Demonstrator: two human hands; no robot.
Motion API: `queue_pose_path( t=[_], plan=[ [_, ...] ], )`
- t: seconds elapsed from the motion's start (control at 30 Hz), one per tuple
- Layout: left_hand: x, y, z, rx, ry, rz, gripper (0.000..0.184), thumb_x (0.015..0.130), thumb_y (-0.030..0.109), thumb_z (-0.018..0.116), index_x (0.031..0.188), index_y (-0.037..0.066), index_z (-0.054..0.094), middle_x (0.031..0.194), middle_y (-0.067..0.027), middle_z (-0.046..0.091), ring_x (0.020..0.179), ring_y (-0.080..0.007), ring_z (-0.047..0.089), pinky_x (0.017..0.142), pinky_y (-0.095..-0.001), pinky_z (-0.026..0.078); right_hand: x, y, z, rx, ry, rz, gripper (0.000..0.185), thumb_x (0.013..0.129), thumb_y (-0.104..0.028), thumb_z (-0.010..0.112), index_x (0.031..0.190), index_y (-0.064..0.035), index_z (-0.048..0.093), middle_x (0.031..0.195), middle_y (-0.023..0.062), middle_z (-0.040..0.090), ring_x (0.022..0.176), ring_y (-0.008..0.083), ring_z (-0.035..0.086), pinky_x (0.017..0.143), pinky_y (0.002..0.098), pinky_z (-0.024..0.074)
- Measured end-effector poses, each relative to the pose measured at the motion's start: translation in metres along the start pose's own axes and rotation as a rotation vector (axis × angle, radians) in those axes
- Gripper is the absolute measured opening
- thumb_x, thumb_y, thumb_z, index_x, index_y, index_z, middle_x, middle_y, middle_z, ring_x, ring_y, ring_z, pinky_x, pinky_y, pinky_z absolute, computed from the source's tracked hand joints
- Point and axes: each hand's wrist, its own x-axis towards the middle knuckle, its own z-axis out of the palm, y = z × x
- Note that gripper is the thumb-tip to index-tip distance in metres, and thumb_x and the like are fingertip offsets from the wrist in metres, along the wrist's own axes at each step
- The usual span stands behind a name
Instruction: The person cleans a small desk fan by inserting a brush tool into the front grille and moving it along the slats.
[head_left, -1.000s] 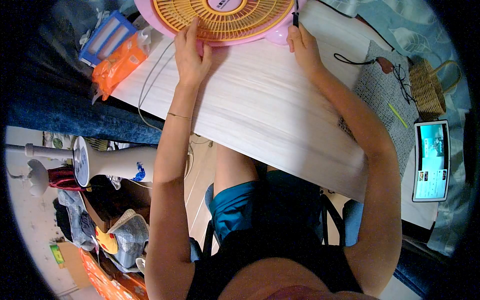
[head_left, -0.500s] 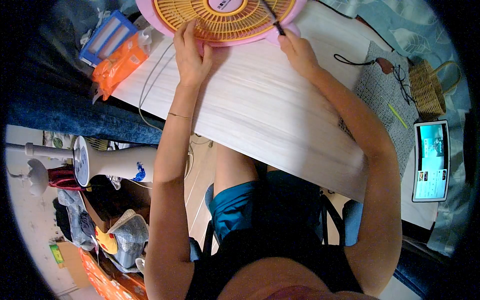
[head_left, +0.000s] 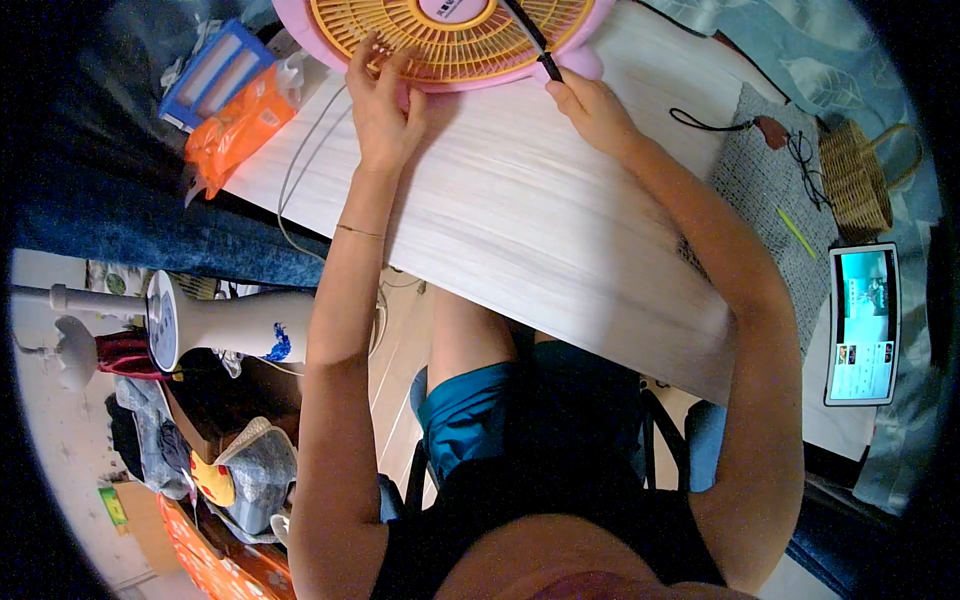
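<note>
A pink fan (head_left: 440,82) with a yellow-orange grille lies at the top of the view, partly cut off by the frame. Over its lower left edge is my left hand (head_left: 383,115), fingers spread and bent at the grille, thumb by the pink rim. My right hand (head_left: 592,112) is closed around the end of a slim black-handled tool (head_left: 535,45) with a pale strip along it. That tool slants up across the right part of the grille; its far end is out of view, and its exact kind cannot be made out.
A pale wood-grain table (head_left: 530,200) lies under the fan. Left stand an orange packet (head_left: 235,135) and a blue-framed box (head_left: 215,75); a grey cable (head_left: 285,200) hangs over the edge. Right are a grey mat (head_left: 760,190), a wicker basket (head_left: 855,185) and a lit phone (head_left: 862,325).
My right hand has shifted slightly left and down with the black-handled tool, showing more of it. The fingers of my left hand have spread and bent more over the grille.
</note>
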Motion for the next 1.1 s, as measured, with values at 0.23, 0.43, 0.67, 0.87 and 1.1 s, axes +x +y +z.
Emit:
queue_pose_path(
  t=[0.23, 0.43, 0.67, 0.87, 1.1],
  plan=[
    [-0.001, -0.001, 0.003, -0.140, -0.010, -0.090, 0.059, 0.066, 0.004, 0.053, 0.123, 0.002, 0.037, 0.112, -0.0200, 0.039, 0.101, -0.0356, 0.041, 0.089, -0.0393, 0.036, 0.002, 0.003, -0.005, 0.183, 0.333, 0.093, 0.027, 0.092, -0.028, 0.037, 0.085, -0.0034, 0.047, 0.055, 0.0020, 0.043, 0.049, 0.0123, 0.042, 0.047, 0.0276, 0.0356],
    [-0.002, -0.001, 0.002, -0.092, -0.030, -0.097, 0.055, 0.067, 0.004, 0.053, 0.120, 0.004, 0.042, 0.110, -0.0197, 0.040, 0.101, -0.0346, 0.041, 0.088, -0.0392, 0.037, 0.003, 0.008, 0.001, 0.098, 0.180, 0.068, 0.029, 0.091, -0.029, 0.038, 0.083, -0.0027, 0.046, 0.054, 0.0034, 0.043, 0.049, 0.0149, 0.044, 0.047, 0.0304, 0.0362],
    [-0.003, -0.006, 0.004, -0.085, -0.009, -0.026, 0.047, 0.070, 0.012, 0.051, 0.117, 0.005, 0.047, 0.120, -0.0224, 0.035, 0.109, -0.0369, 0.038, 0.094, -0.0413, 0.032, 0.000, 0.003, 0.003, -0.041, 0.009, 0.019, 0.026, 0.088, -0.028, 0.043, 0.089, -0.0033, 0.048, 0.055, 0.0060, 0.045, 0.050, 0.0206, 0.046, 0.049, 0.0334, 0.0368],
    [-0.003, -0.004, 0.004, -0.120, -0.001, -0.097, 0.059, 0.067, 0.005, 0.054, 0.124, 0.005, 0.038, 0.115, -0.0199, 0.039, 0.104, -0.0356, 0.042, 0.089, -0.0397, 0.038, 0.003, 0.007, 0.000, 0.176, 0.324, 0.083, 0.029, 0.092, -0.029, 0.038, 0.078, -0.0038, 0.045, 0.053, 0.0016, 0.040, 0.047, 0.0124, 0.041, 0.046, 0.0282, 0.0342],
    [-0.002, 0.000, 0.001, -0.088, -0.008, -0.112, 0.058, 0.066, 0.004, 0.054, 0.122, 0.006, 0.042, 0.116, -0.0206, 0.037, 0.106, -0.0349, 0.039, 0.090, -0.0397, 0.036, 0.005, 0.020, 0.007, 0.172, 0.162, 0.055, 0.029, 0.092, -0.028, 0.037, 0.076, -0.0049, 0.045, 0.053, -0.0008, 0.039, 0.044, 0.0081, 0.038, 0.042, 0.0246, 0.0331]
  ],
)
